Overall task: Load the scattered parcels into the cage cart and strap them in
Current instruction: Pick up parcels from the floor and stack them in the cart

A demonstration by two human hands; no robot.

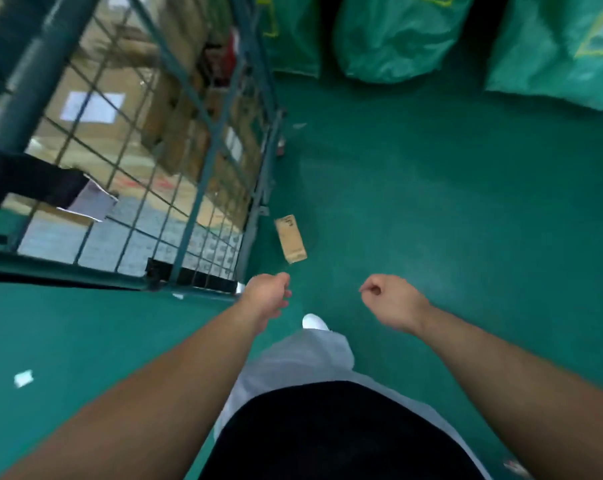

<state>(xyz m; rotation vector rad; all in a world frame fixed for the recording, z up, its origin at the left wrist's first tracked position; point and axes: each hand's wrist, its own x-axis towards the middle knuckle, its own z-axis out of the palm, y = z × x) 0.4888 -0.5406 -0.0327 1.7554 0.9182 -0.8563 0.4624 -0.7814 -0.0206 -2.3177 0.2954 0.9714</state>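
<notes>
While many boxes (182, 46) already lie in the cage cart (26, 84), one small parcel (290, 239) waits on the floor (431, 220).
I see this parcel in the middle of the frame, just beside the cart's lower right corner. My left hand (267, 289) and right hand (386, 299) hang just below it, fingers loosely curled, holding nothing. I see no fastened strap, so I judge that strapping is left to do. To the right there is open floor for moving; green sacks (397, 36) close the upper right.
</notes>
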